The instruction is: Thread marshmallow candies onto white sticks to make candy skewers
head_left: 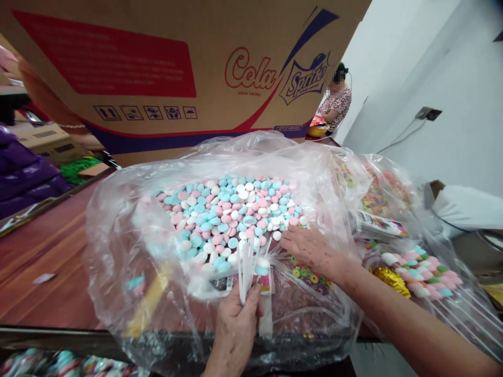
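Observation:
My left hand (238, 319) is closed around a bundle of thin white sticks (245, 264) that fan upward. A blue-and-white candy (262, 267) shows close beside the sticks; I cannot tell whether it is on one of them. My right hand (308, 250) reaches in from the right, fingers stretched toward the near right edge of a heap of pink, blue and white domed candies (223, 214). The heap lies in a big clear plastic bag (129, 209) spread over the table. Small coloured rings (306, 273) show under my right wrist.
A large cardboard carton (157, 68) stands behind the bag. To the right lie finished-looking candy sticks (424, 272), gold ties (391, 281) and a stack of printed cards (379, 224). Purple packs (31, 173) are at the left. A person (338, 102) sits in the background.

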